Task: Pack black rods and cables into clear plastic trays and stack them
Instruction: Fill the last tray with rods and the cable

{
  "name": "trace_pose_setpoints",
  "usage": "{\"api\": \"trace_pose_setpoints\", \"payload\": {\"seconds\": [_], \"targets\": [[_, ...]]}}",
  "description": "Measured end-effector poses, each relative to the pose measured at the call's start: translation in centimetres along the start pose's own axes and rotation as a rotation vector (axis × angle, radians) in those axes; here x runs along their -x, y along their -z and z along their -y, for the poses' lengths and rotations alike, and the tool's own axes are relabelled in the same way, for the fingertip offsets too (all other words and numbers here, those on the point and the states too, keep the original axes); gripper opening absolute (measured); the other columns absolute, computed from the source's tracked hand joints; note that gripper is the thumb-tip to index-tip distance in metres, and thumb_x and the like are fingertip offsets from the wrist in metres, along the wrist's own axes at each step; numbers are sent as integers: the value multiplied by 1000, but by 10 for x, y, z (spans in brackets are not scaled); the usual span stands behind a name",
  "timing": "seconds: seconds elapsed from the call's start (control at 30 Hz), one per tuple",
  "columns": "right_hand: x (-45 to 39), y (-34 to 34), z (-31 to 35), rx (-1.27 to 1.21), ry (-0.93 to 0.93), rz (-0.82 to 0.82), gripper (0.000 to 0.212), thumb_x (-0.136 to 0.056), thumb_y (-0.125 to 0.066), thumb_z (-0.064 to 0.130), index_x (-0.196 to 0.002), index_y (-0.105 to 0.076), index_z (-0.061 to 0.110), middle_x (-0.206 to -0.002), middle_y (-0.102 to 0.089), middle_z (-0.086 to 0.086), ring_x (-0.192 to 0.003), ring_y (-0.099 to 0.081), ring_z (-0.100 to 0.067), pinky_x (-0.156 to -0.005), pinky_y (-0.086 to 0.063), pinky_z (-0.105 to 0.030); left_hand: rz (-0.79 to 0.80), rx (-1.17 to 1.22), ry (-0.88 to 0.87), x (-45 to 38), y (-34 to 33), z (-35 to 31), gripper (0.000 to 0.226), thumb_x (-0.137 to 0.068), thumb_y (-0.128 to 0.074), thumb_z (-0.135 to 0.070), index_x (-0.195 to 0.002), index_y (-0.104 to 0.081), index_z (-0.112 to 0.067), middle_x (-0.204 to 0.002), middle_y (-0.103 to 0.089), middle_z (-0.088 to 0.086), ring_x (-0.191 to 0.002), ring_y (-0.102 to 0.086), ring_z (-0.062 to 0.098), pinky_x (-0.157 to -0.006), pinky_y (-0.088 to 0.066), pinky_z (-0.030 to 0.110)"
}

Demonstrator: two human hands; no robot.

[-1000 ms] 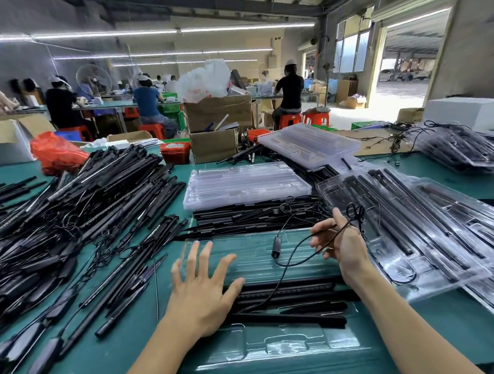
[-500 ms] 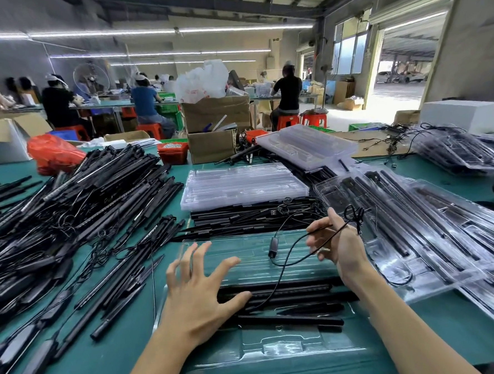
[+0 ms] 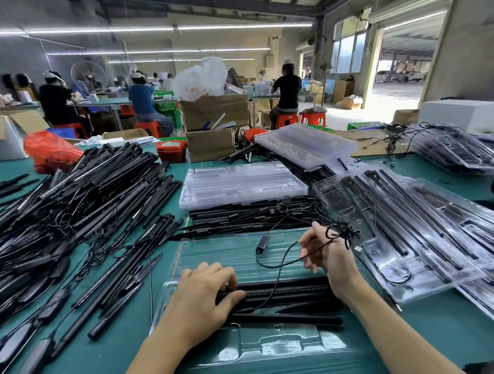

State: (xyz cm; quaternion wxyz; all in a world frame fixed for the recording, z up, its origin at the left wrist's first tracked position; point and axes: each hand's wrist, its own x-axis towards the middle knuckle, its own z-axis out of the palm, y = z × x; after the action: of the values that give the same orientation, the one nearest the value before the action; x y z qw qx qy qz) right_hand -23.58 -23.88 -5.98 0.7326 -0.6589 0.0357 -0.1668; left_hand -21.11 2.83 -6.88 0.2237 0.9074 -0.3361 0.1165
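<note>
A: Left hand: fingers curled down on the black rods in the clear tray at the table's near edge. Right hand: fingers pinching the thin cable, its coil looped over the thumb side.

B: Handling?

A: Rods look stiff and light; take them mid-length, seat them flat. Cable is limp and tangle-prone; hold it at the coil, mind the plug. Tray looks thin, likely flexes; lift by both edges.

B: Writing?

A: None legible; the white bag beyond the far edge carries red print, unreadable.
</note>
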Motion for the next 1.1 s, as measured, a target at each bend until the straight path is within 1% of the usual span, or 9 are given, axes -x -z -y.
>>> {"api": "trace_pose_setpoints", "payload": {"seconds": [0.13, 0.23, 0.33, 0.43, 0.53, 0.7, 0.8, 0.97, 1.1], "targets": [[1, 3, -2, -10, -13, 15, 43, -89, -46, 49, -75, -62, 12, -63, -58, -9, -49, -49, -18, -46, -34, -25, 39, 191, 129, -7, 6, 0, 14, -95, -64, -41, -84, -58, -35, -83, -59, -18, -88, -48, -3, -88, -38, 31], [1, 4, -1, -66, -16, 1, 42, -92, -47, 46, -70, -64, 15, -61, -58, -7, -46, -48, -16, -42, -34, -22, -10, 203, 258, -15, 17, 7, 12, -100, -56, -29, -96, -59, -41, -102, -60, -19, -105, -45, 7, -90, -30, 33], [0, 4, 0, -134, -25, -22, 46, -101, -43, 39, -68, -65, 16, -58, -58, -7, -45, -47, -17, -41, -33, -22, 91, -60, 373, -19, 20, 19, 25, -103, -45, -38, -127, -45, -46, -139, -38, -11, -126, -26, 16, -101, -21, 37], [0, 4, 2, -190, -27, -37, 48, -102, -41, 38, -67, -65, 15, -57, -59, -7, -43, -47, -17, -41, -32, -20, 197, -258, 401, -17, 11, 25, 44, -104, -31, -52, -147, -22, -44, -156, -12, 0, -143, -9, 22, -113, -17, 47], [0, 3, 3, -214, -17, -43, 47, -100, -42, 39, -69, -65, 13, -57, -59, -8, -42, -46, -17, -40, -31, -20, 224, -293, 422, -12, 8, 29, 49, -102, -20, -59, -149, -9, -47, -159, -3, 2, -146, 0, 22, -115, -13, 50], [0, -1, 3, -192, -24, -47, 46, -103, -39, 37, -73, -61, 10, -56, -58, -6, -43, -45, -16, -41, -28, -22, 267, -326, 464, -20, 18, 33, 61, -97, -18, -70, -151, -12, -43, -160, -9, 3, -147, -6, 24, -115, -14, 51], [1, -3, 5, -183, -19, -61, 45, -103, -38, 36, -73, -60, 10, -56, -58, -5, -43, -45, -15, -41, -29, -22, 156, -123, 610, -39, 20, 28, 57, -99, -27, -67, -148, -22, -38, -156, -19, 7, -143, -15, 27, -114, -17, 50], [2, -5, 6, -196, -29, -74, 46, -104, -39, 35, -71, -60, 10, -55, -57, -6, -42, -45, -15, -40, -29, -20, 76, -313, 606, -38, -5, 20, 56, -101, -25, -60, -148, -29, -29, -153, -22, 10, -140, -17, 28, -110, -22, 53], [3, -10, 6, -210, -31, -84, 48, -103, -39, 36, -69, -62, 13, -56, -58, -6, -42, -45, -15, -40, -31, -20, -37, -390, 558, -32, -4, 33, 52, -100, -29, -60, -141, -39, -30, -151, -28, 10, -136, -23, 27, -106, -27, 50]]}}
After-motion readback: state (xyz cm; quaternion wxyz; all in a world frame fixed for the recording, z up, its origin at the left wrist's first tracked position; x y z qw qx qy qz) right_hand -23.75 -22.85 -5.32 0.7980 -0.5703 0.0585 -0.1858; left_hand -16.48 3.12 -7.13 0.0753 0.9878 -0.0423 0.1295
